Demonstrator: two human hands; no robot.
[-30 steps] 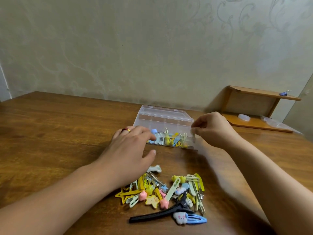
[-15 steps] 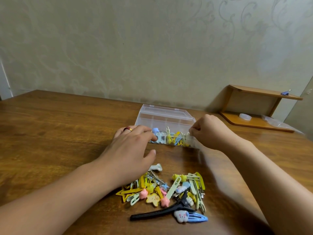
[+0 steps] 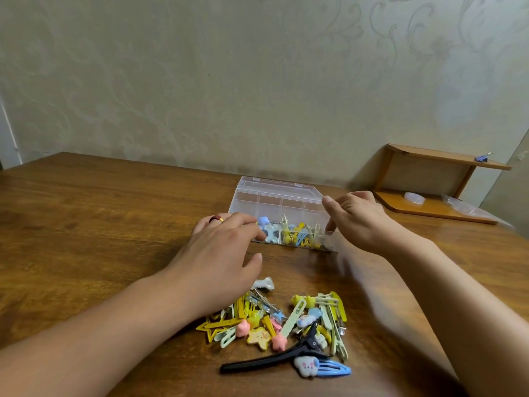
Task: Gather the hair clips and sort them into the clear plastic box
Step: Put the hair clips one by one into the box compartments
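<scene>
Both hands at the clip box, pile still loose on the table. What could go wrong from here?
1. The left hand and right hand flank the clear plastic box; a nudge could spill the clips in its front compartments.
2. The left forearm hangs over the loose pile; pulling back could scatter it.

Head-worn wide view, facing forward and down, near the table (image 3: 86, 224)
</scene>
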